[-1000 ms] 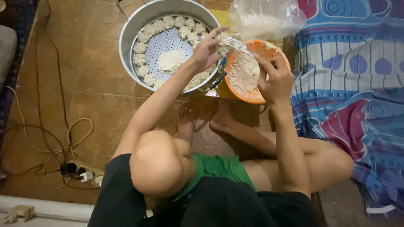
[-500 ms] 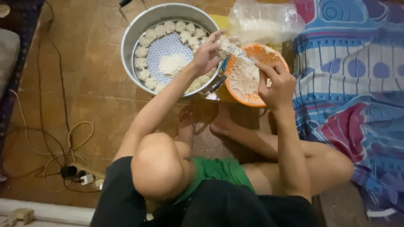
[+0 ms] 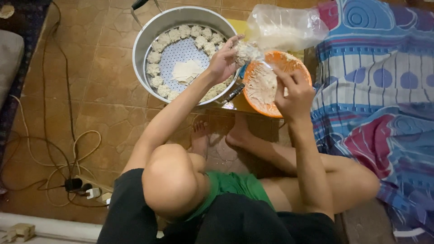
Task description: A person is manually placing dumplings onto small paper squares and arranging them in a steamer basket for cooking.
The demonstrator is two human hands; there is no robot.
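Left hand has lifted its dumpling clear of the orange bowl toward the steamer pot's rim.

The left hand (image 3: 222,62) curls around a pale dumpling (image 3: 246,52), above the steamer pot (image 3: 149,34) edge. The right hand (image 3: 293,90), just beside the dumpling, pinches a utensil over the orange bowl (image 3: 296,63) of filling; finished dumplings ring the pot's tray.
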